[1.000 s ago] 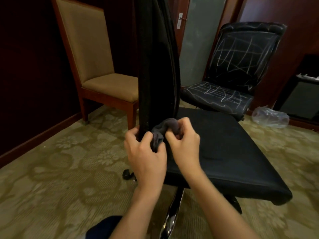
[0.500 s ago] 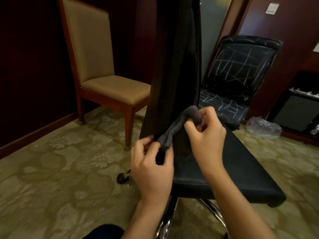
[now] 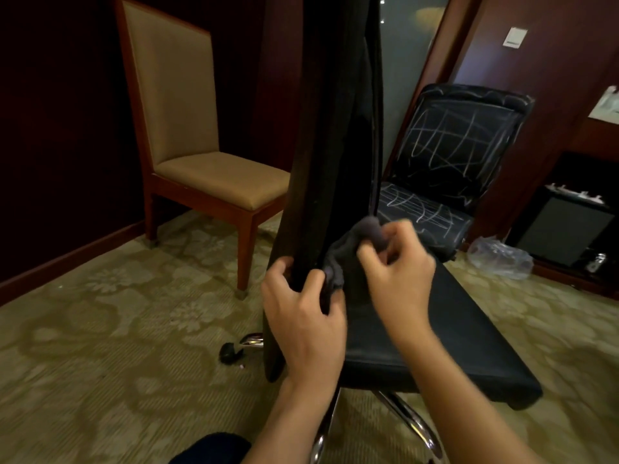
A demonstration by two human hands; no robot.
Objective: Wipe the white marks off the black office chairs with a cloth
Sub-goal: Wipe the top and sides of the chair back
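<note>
Cloth [image 3: 348, 252] pinched by left hand [image 3: 301, 316] and right hand [image 3: 398, 269].

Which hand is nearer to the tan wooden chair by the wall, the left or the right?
The left. The left hand grips the near chair's backrest edge and the cloth end, on the tan wooden chair's side. The right hand holds the cloth farther right, over the seat.
</note>
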